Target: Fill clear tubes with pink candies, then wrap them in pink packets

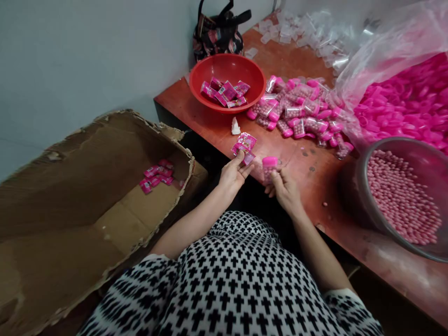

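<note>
My left hand (234, 174) pinches a few small pink printed packets (244, 146) at the near edge of the reddish table (308, 182). My right hand (284, 188) grips a small clear container with a pink cap (269, 167), filled with pink beads. Both hands hover close together just over the table's edge. A red bowl (227, 65) further back holds several more pink packets (224, 91). A heap of filled pink-capped containers (301, 116) lies to the right of the bowl.
A metal bowl of pink beads (402, 196) stands at the right. A clear bag of pink caps (409, 102) and empty clear containers (311, 32) lie behind. A torn cardboard box (87, 200) at the left holds several packets (157, 176). A dark bag (219, 32) stands against the wall.
</note>
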{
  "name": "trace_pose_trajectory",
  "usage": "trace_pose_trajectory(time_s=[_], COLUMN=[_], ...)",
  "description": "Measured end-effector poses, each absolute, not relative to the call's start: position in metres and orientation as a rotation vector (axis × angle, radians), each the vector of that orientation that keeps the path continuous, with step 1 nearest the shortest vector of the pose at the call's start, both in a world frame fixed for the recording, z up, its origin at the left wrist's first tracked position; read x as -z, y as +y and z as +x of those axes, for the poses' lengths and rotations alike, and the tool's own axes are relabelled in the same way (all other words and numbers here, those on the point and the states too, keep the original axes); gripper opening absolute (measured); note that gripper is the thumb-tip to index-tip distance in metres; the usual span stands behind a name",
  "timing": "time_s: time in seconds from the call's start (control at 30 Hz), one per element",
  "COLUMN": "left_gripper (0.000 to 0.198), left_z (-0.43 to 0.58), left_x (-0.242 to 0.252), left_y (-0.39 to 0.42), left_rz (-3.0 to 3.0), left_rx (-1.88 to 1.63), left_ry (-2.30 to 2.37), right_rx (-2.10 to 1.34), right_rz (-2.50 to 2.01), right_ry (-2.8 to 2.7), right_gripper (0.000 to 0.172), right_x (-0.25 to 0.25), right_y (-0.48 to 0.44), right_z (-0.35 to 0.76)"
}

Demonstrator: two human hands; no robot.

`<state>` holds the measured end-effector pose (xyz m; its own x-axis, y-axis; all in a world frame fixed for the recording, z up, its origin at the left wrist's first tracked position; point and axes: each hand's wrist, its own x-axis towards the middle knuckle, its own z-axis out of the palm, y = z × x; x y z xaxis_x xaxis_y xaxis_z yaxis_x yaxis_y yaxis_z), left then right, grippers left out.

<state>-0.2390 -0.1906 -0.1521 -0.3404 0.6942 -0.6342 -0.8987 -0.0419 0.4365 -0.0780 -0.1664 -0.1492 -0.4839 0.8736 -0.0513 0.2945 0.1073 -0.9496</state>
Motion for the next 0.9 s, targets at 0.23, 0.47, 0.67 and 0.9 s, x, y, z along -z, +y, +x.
trace_pose_trajectory(time_s=[0.23,0.47,0.67,0.9], left_gripper=[0.025,0.038,0.041,0.032], left_z=[-0.227,-0.226,-0.226,-0.228], left_x=[0.150,0.143,0.145,0.151], left_y=[-0.191,-0.196,-0.195,-0.193], left_rz=[-0.208,0.155,0.286,0.269], left_rx=[-1.691,-1.658,-1.572,-1.447], left_ry=[0.875,0.919,0.907,0.959], right_rx=[-1.435,-1.719,-1.385,-1.459], right_rz=[-1.172,-1.050,-1.078,-1.071], right_ry=[-1.709,-1.472,-1.607,-1.614], right_gripper=[0.036,0.034,0.032,0.032], right_x=[0.157,0.162,0.173,0.176], right_y=[-0.192,-0.187,-0.187,-0.184], right_z=[-0.105,-0.107,-0.108,-0.105])
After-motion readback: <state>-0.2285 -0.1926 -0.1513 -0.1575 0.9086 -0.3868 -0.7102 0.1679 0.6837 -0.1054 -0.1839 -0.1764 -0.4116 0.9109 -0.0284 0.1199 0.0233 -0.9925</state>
